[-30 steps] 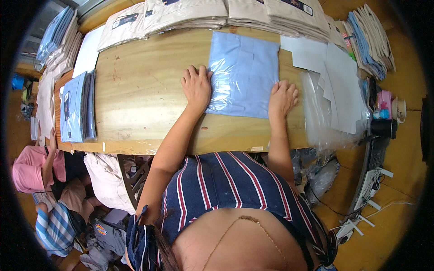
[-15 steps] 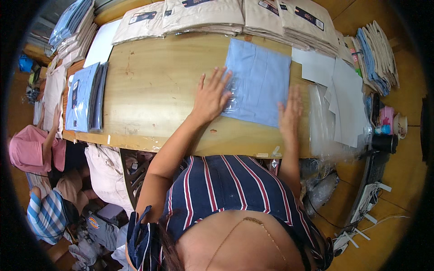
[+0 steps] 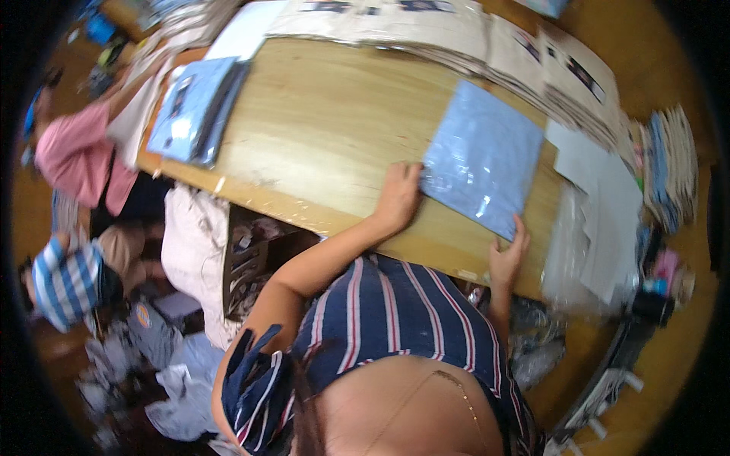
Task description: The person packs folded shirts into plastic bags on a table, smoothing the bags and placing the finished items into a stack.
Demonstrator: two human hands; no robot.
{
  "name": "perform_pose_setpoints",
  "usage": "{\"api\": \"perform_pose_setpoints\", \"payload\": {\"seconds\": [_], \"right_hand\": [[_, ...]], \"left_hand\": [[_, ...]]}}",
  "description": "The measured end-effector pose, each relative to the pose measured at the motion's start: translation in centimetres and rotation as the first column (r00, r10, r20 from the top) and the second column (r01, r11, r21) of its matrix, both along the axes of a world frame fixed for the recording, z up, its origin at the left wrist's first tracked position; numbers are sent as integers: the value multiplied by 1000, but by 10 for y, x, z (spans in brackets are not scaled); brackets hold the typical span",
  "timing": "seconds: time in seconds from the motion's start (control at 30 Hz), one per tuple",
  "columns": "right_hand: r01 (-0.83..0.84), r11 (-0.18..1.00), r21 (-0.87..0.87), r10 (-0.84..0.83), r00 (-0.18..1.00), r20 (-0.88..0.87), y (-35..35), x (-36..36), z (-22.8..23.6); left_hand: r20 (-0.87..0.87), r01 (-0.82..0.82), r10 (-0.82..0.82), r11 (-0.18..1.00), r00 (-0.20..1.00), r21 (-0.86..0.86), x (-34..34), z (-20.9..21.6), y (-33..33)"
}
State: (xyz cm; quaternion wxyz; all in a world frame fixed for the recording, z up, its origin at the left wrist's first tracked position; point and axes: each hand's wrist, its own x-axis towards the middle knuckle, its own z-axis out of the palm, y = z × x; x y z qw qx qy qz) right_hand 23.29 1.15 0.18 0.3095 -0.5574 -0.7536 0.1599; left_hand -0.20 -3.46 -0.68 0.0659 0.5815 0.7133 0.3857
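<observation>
A folded light-blue garment in a clear plastic bag (image 3: 483,156) lies flat on the wooden table, right of the middle. At its left edge, my left hand (image 3: 399,199) is closed, its curled fingers on the plastic. My right hand (image 3: 511,254) takes the near right corner, fingertips on the bag and thumb beside the corner. Light glints off creases in the plastic.
Bagged beige garments (image 3: 426,34) are stacked along the table's far edge. Bagged blue garments (image 3: 190,110) sit at the left. White sheets (image 3: 608,228) and clear bags (image 3: 561,254) lie at the right. Two people work at the left, one in a pink top (image 3: 80,156).
My view has tilted, so the table now slants. My flat, spread hands have drawn in: the left fingers have curled at the bag's left edge, the right has moved to its near corner.
</observation>
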Motion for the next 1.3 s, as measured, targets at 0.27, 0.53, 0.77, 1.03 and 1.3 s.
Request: {"api": "perform_pose_setpoints", "payload": {"seconds": [0.27, 0.53, 0.77, 1.03, 1.3], "right_hand": [[-42, 848, 528, 11, 998, 62, 47, 7, 74], [150, 984, 94, -90, 881, -465, 75, -35, 102], [-286, 917, 279, 275, 958, 81, 63, -89, 46], [-196, 980, 33, 139, 794, 592, 24, -140, 12], [-267, 960, -81, 265, 780, 567, 44, -145, 11]], "left_hand": [[-65, -41, 75, 905, 995, 424, -28, 94, 17], [141, -174, 118, 843, 983, 509, -41, 131, 4], [-225, -345, 307, 925, 925, -159, -20, 59, -5], [-194, -260, 211, 926, 958, -274, 6, 26, -7], [-191, -335, 293, 910, 937, -245, 4, 19, 3]]}}
